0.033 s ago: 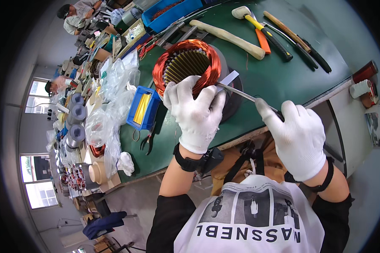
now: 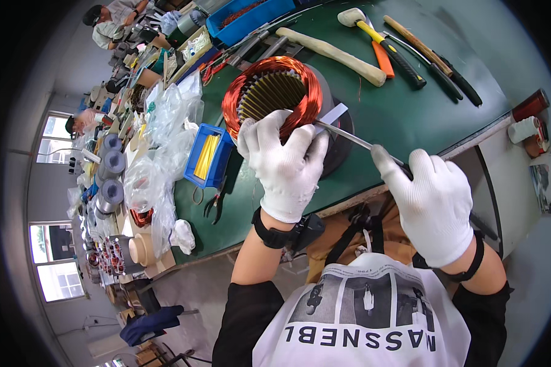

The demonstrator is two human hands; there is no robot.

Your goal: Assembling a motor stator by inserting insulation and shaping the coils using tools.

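Observation:
A motor stator [image 2: 271, 98] with a thick ring of copper windings [image 2: 312, 101] sits on the green bench, slots lined in yellowish material. My left hand [image 2: 286, 160], in a white knit glove, curls its fingers over the near rim of the windings. My right hand [image 2: 433, 205], gloved too, grips a long metal rod tool with a dark handle, its index finger stretched along the shaft [image 2: 351, 136]. The shaft's far end meets the near right side of the windings, by my left fingers. Its tip is hidden. A white strip [image 2: 332, 114] sticks out beside it.
Left of the stator stand a blue bin [image 2: 196, 174] of yellow strips and dark-handled pliers [image 2: 214, 205]. Clear plastic bags [image 2: 159, 159] lie farther left. A wooden stick [image 2: 333, 55], a mallet [image 2: 382, 46] and other long-handled tools lie beyond. Two people are at the far left.

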